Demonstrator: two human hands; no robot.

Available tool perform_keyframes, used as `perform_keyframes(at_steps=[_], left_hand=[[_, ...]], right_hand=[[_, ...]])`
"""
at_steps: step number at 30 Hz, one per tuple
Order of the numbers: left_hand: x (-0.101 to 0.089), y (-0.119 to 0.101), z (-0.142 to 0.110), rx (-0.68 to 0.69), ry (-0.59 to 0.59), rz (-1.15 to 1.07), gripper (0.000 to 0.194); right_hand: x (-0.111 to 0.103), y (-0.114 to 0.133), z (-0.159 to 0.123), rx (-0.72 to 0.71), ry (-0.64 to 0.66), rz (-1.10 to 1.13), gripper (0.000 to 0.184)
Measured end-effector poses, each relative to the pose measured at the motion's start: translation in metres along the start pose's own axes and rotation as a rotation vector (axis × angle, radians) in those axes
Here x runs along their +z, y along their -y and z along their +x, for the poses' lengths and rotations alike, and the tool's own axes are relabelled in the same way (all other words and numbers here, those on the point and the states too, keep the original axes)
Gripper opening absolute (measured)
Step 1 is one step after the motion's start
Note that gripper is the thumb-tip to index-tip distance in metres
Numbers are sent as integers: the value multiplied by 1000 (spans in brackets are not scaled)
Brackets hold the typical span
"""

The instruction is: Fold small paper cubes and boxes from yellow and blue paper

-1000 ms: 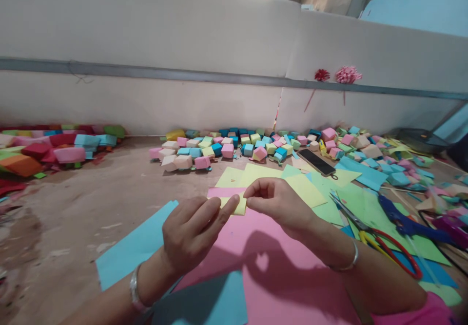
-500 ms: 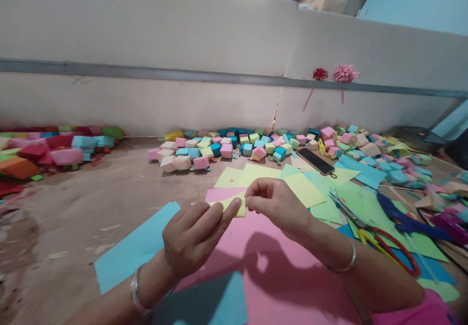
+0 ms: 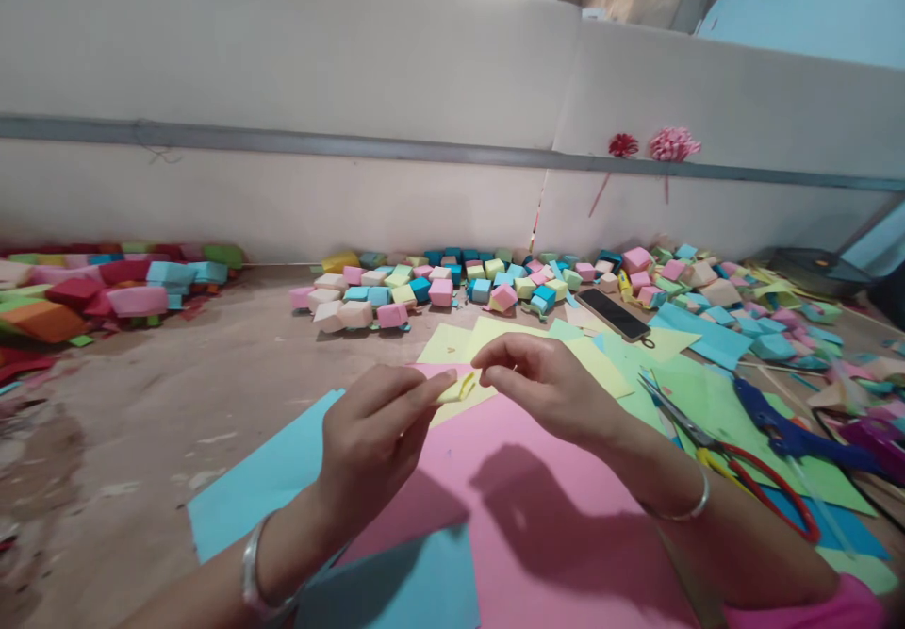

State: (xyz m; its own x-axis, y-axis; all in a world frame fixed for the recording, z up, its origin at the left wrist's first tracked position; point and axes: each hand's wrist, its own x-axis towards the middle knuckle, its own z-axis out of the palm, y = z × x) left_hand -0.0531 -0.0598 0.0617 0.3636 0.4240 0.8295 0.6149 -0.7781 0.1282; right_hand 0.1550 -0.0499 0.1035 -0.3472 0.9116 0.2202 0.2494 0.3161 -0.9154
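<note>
My left hand (image 3: 382,422) pinches a small folded piece of yellow paper (image 3: 461,389) between thumb and fingers, and its folded end sticks out to the right. Just beside that end is my right hand (image 3: 541,384), its fingers curled and the thumb near the index fingertip. Whether anything sits between those right fingertips is too small to make out. Under both hands lies a large pink paper sheet (image 3: 566,535). Blue paper sheets (image 3: 265,473) lie beneath and left of my left hand, and yellow sheets (image 3: 487,332) lie beyond the hands.
Several small paper boxes (image 3: 440,291) line the wall, with larger ones (image 3: 138,301) at left. At right lie a phone (image 3: 614,315), open scissors (image 3: 714,445), a blue glue gun (image 3: 784,436) and green paper (image 3: 697,393). Two paper flowers (image 3: 675,144) stand against the wall.
My left hand has turned, and the yellow paper now shows its folded end instead of a long flat side. The right fingers have drawn slightly away from it.
</note>
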Motion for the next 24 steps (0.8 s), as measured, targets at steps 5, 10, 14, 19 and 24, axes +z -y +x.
perform_keyframes(at_steps=[5,10,14,19,24], left_hand=[[1,-2,2,-190,37,-200,21],[3,-2,2,-232,90,-295,19],[2,-7,5,-315,171,-340,16],[3,-9,6,-409,205,-385,22],[3,-5,6,-548,206,-566,20]], right_hand=[[1,0,-2,-106,-44,-116,17],[6,-1,-2,-149,-77,-109,11],[8,-4,-4,-127,-118,-116,11],[10,-9,-3,-137,-120,-121,13],[8,-7,-1,-152,-60,-121,18]])
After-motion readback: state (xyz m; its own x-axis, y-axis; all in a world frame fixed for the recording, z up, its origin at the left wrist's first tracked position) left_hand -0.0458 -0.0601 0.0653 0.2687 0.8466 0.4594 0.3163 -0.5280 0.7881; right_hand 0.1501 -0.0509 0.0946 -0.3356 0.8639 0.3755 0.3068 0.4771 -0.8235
